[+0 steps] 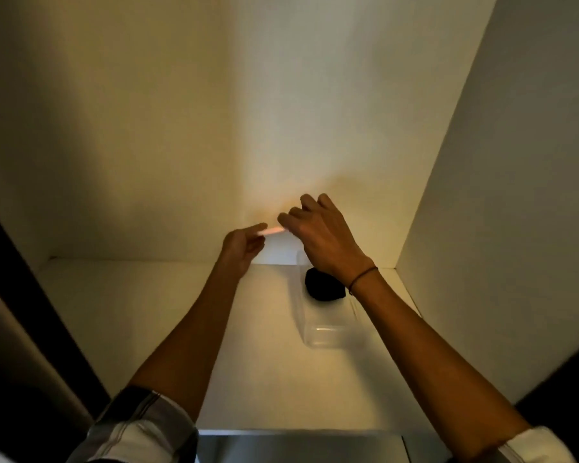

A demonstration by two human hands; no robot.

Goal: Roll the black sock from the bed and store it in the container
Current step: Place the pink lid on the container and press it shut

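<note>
The rolled black sock [323, 286] lies inside a clear plastic container [325, 334] on a white shelf, toward the container's far end. A pale, translucent lid [276, 250] stands tilted upright at the far end of the container. My left hand [243, 243] pinches the lid's top edge from the left. My right hand [321, 235] grips that edge from the right, just above the sock, and its wrist hides part of the sock.
The white shelf [168, 312] sits in a closet compartment with a back wall [214, 128] and a right side wall [502, 195] close to the container. A dark panel [20, 312] borders the left. The shelf's front edge [298, 431] is near me.
</note>
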